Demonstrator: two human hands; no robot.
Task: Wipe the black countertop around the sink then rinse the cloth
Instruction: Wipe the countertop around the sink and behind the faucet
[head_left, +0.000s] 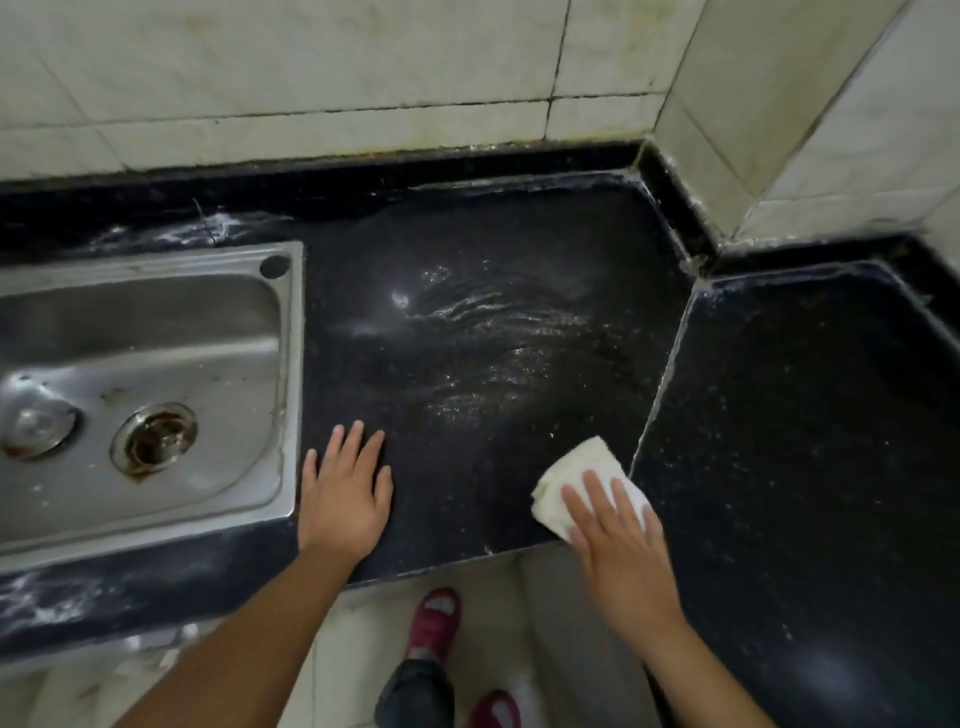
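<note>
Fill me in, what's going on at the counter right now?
A person is wiping the black countertop to the right of the steel sink. The right hand presses a folded white cloth flat against the counter near its front edge, beside the seam. The left hand rests flat on the counter next to the sink's rim. Wet streaks shine across the middle of the counter. The cloth is not yet at the sink for rinsing.

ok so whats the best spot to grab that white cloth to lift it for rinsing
Probably the far bunched end of the white cloth, pinched from above. The right hand lies flat on its near part, fingers straight, so only the far, left portion shows free. The cloth lies folded flat on the black countertop at the front edge; its underside can't be reached.
</note>
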